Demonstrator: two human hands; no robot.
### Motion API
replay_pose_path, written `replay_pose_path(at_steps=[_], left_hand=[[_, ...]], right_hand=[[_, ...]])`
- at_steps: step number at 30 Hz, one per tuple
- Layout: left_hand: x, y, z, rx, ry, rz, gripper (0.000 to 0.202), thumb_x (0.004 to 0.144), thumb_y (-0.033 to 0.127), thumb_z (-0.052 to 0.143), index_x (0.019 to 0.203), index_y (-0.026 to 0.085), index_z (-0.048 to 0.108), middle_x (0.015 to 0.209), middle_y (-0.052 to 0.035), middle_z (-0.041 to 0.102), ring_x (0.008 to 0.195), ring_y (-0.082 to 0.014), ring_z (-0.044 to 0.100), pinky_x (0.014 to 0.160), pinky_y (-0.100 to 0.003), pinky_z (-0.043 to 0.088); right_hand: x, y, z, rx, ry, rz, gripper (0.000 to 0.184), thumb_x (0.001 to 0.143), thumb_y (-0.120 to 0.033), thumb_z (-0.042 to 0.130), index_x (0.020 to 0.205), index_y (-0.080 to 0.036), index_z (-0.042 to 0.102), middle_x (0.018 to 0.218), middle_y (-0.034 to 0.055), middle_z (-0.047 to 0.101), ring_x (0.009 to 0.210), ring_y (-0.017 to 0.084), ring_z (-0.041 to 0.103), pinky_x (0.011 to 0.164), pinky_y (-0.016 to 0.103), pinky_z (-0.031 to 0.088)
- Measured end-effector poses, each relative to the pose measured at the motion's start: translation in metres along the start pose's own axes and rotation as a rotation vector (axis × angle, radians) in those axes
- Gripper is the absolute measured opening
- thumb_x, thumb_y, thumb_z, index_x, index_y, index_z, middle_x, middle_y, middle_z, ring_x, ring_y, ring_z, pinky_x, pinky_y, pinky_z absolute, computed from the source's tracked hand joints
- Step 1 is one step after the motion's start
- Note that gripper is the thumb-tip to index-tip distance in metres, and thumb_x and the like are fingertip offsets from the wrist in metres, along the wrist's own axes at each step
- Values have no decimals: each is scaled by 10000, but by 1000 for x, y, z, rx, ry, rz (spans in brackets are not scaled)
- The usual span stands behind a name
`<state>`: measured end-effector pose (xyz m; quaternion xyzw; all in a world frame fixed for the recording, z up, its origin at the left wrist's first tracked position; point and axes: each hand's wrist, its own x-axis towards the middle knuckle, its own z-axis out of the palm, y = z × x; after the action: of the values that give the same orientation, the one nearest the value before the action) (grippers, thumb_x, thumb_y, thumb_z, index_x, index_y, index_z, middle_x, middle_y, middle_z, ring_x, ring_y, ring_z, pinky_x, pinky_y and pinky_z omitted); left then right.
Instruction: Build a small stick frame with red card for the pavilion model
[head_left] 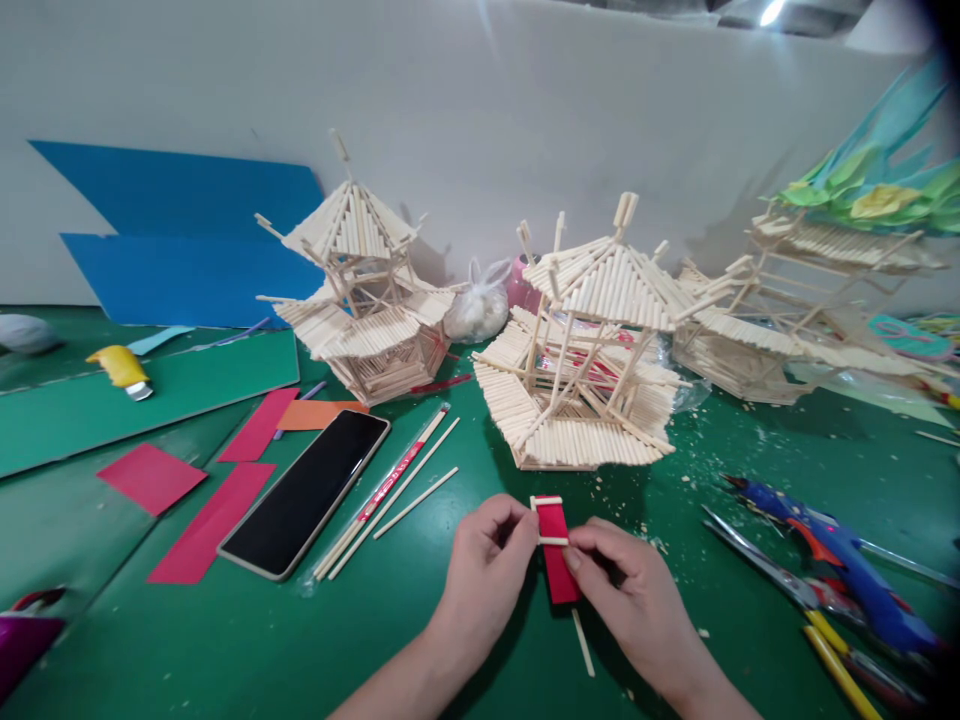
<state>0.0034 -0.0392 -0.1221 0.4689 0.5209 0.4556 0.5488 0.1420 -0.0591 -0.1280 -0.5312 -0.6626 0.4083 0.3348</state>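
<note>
A narrow red paper strip (556, 572) lies between my two hands near the front of the table. Short wooden sticks edge its top, and another short wooden stick (554, 541) crosses it lower down. My left hand (486, 560) is closed, with thumb and finger pinching the strip's left edge at the stick's end. On the opposite side, my right hand (628, 585) pinches the right edge by that stick's other end. A loose thin stick (583, 643) pokes out below the strip. Fingers partly hide the edges of the strip.
Stick-built pavilions (592, 290) stand behind my hands, another (360, 320) further left. To the left are a phone (306, 495), packaged chopsticks (382, 490) and red paper pieces (214, 525). Scissors (780, 570) and a blue glue gun (840, 560) lie right. A yellow cutter (120, 368) rests far left.
</note>
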Motion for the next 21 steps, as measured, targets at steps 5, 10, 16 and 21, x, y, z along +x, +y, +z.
replay_pose_path(at_steps=[5, 10, 16, 21], left_hand=[[0, 0, 0, 14, 2, 3, 203, 727, 212, 501, 537, 142, 504, 522, 34, 451, 531, -94, 384, 510, -199, 308], [0, 0, 0, 21, 0, 1, 206, 724, 218, 500, 533, 142, 501, 520, 35, 444, 530, -95, 380, 511, -202, 306], [0, 0, -1, 19, 0, 3, 204, 725, 215, 497, 536, 138, 497, 522, 35, 444, 532, -95, 380, 515, -203, 305], [1, 0, 1, -4, -2, -14, 204, 727, 219, 501, 542, 135, 498, 519, 39, 442, 528, -89, 378, 511, -198, 303]], right_hand=[[-1, 2, -2, -10, -4, -10, 227, 841, -252, 419, 677, -180, 558, 619, -21, 399, 531, 112, 401, 473, 225, 298], [0, 4, -2, -9, -7, -22, 218, 840, -244, 418, 683, -180, 554, 626, -20, 399, 538, 111, 405, 476, 223, 300], [-1, 4, -1, -9, -15, -18, 222, 838, -242, 419, 668, -179, 547, 618, -20, 394, 537, 113, 403, 479, 226, 299], [0, 5, -1, 9, -19, -15, 225, 840, -254, 422, 676, -178, 556, 621, -18, 398, 537, 114, 400, 478, 228, 297]])
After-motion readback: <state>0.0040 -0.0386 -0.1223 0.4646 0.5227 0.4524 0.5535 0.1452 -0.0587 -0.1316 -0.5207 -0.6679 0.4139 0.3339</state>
